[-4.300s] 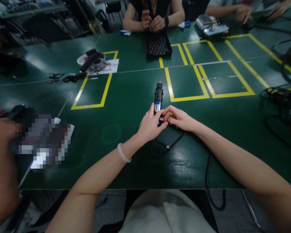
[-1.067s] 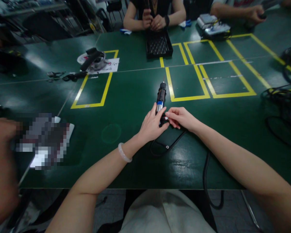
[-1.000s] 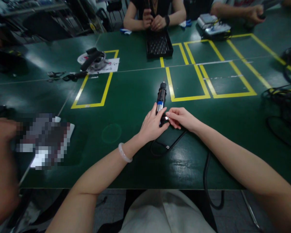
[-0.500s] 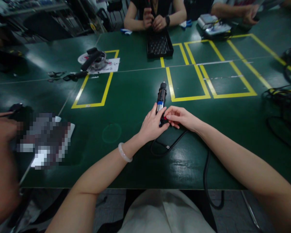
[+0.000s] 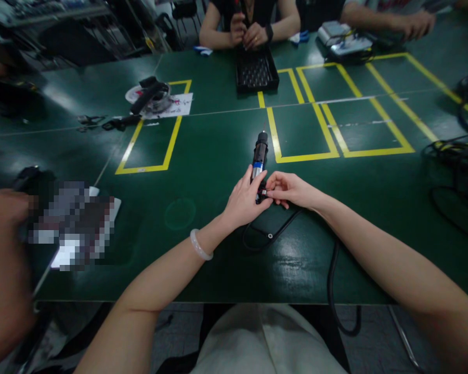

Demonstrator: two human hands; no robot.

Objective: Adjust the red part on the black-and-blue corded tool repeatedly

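An electric screwdriver (image 5: 260,151), black with a blue band and a thin bit, lies on the green table and points away from me. My left hand (image 5: 245,200) is closed over its near end, thumb and fingers around the body. At that end, my right hand (image 5: 287,188) pinches a small part with a light, shiny face, mostly hidden by the fingertips. A thin black cable (image 5: 253,247) loops below my hands and carries a small ring-shaped piece (image 5: 270,236). A thicker black cable (image 5: 330,280) runs over the table edge under my right forearm.
Yellow tape outlines (image 5: 308,158) mark the table. A black tray (image 5: 257,88) stands before a person across from me. Tape rolls and a paper (image 5: 181,105) lie at the left, coiled cables (image 5: 452,166) at the right. Another person's arm (image 5: 8,259) reaches in at the left.
My right fingers have shifted slightly, and a light, shiny face now shows at their tips where red showed before. The screwdriver and my left hand stay put. A far-right co-worker's hand moved right.
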